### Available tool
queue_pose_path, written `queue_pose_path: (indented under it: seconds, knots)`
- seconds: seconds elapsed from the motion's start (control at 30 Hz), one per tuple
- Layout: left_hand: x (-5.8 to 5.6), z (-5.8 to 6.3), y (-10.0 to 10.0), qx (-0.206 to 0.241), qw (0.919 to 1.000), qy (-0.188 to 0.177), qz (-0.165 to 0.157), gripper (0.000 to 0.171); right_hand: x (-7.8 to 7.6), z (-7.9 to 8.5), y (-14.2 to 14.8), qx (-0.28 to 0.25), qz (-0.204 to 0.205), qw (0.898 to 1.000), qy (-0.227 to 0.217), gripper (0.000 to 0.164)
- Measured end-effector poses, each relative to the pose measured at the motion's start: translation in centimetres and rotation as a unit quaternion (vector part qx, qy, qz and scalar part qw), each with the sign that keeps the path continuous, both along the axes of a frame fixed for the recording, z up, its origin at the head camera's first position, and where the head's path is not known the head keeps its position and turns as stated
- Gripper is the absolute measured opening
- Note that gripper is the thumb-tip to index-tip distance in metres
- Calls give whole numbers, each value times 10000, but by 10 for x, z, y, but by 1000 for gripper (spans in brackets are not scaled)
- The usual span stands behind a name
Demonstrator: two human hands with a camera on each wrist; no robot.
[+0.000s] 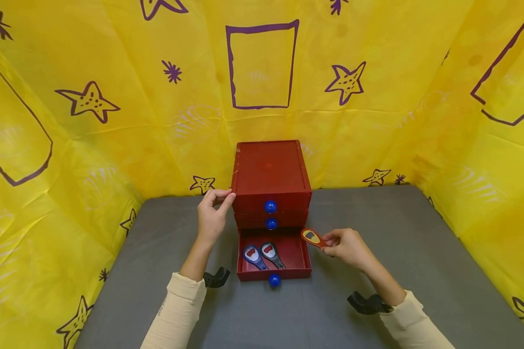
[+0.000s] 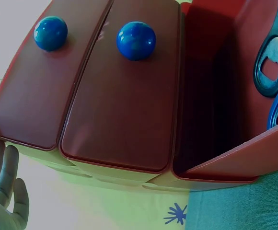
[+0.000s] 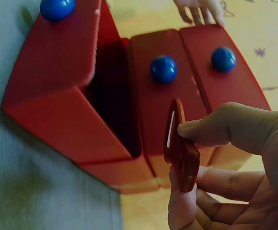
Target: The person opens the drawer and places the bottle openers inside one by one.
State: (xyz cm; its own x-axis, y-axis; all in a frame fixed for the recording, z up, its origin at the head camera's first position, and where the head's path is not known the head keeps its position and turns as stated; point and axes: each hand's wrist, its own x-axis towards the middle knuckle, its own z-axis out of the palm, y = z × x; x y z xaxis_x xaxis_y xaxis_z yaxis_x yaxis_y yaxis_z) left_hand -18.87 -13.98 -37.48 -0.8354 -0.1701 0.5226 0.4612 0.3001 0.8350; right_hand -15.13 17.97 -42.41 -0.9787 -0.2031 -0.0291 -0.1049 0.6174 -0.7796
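Note:
My right hand pinches a red bottle opener with a yellow face between thumb and fingers, at the right rim of the pulled-out bottom drawer. In the right wrist view that opener is seen nearly edge-on. A blue bottle opener and a black bottle opener lie side by side inside the drawer. My left hand touches the upper left front corner of the dark red drawer cabinet. Its fingers look loosely bent in the left wrist view.
Blue ball knobs mark the two closed upper drawers. The cabinet stands on a grey table, near a yellow cloth backdrop with purple drawings. Black wrist mounts are below both forearms.

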Motion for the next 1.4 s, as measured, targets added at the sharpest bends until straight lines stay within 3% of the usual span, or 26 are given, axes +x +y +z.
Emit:
queue_pose_path:
  seconds: [0.37,0.7,0.8,0.97,1.23,1.4]
  knots:
    - [1,1,-1,-39,10000,67,-41,19,-3,-7,-34,712,277,9949,654,16]
    - [1,0,0,-8,10000,61,-5,19,-7,-13,-63,1359,218,9871,822,15]
    - [1,0,0,-6,10000,64,-8,19,-7,-15,-69,1636,288,9779,1269,12]
    - [1,0,0,-13,10000,82,-3,20,-8,-21,-77,2077,416,9576,1955,21]
    - [0,-1,0,27,9999,149,4,18,-7,-31,-86,2679,512,9287,2513,15]
    - [-1,-1,1,33,9999,161,10,18,-6,-36,-90,2900,464,9199,2598,16]
